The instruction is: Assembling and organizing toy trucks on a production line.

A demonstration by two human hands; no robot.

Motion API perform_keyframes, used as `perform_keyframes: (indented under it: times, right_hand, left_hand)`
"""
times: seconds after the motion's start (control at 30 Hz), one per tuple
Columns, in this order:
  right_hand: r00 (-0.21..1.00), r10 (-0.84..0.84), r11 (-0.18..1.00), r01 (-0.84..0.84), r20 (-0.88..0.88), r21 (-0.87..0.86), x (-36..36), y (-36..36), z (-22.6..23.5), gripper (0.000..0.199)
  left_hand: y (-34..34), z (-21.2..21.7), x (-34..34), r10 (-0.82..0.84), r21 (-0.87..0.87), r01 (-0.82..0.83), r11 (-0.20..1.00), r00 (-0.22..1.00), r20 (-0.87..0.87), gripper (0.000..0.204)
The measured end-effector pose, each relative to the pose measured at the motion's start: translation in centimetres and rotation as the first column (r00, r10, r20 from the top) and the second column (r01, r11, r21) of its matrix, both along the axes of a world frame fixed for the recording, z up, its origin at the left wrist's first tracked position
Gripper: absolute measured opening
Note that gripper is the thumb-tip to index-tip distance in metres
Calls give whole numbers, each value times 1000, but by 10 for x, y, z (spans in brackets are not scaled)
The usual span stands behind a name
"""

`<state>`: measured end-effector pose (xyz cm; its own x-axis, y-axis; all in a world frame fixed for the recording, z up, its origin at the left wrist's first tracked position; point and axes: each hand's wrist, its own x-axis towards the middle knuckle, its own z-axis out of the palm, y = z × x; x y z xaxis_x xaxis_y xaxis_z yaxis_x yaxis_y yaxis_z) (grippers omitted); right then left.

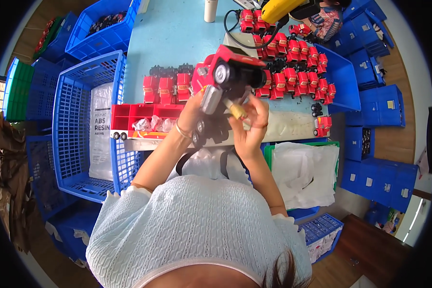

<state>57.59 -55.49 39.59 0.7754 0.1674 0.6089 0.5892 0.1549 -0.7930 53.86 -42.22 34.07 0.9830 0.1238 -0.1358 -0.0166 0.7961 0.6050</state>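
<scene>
Head view: left hand [191, 111] grips red toy truck [233, 55], tilted, held up over blue table [177, 36]. Right hand [252, 126] pinches small yellow piece [236, 112], blurry, right by truck's underside. Rows of other red trucks [290, 78] stand on table beyond.

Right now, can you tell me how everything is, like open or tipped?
red toy truck: held up, tilted
other red trucks: mostly in rows
red tray: open, partly filled
clear plastic: crumpled
big blue basket: open
white sack: inside that basket
white sheets: wrinkled
</scene>
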Motion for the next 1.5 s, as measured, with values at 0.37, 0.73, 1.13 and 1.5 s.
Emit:
perform_keyframes:
  times: [0.37, 0.73, 1.13, 1.5]
  right_hand:
    - [701, 711, 446, -510, -55, -735, -23, -53, 25, 25]
    - [414, 839, 221, 335, 354, -916, 49, -17, -66, 13]
    - [746, 665, -3, 58, 41, -998, 31, -53, -231, 26]
    - [702, 708, 14, 102, 83, -995, 16, -20, -250, 35]
  left_hand:
    - [2, 29, 0, 73, 272, -126, 954, 978, 197, 83]
    - [-22, -71, 39, -327, 9, 332, 943, 933, -150, 50]
    - [28, -202, 48, -19, 974, 84, -213, 996, -90, 61]
    - [33, -223, 41, -6, 974, 186, -127, 982, -189, 71]
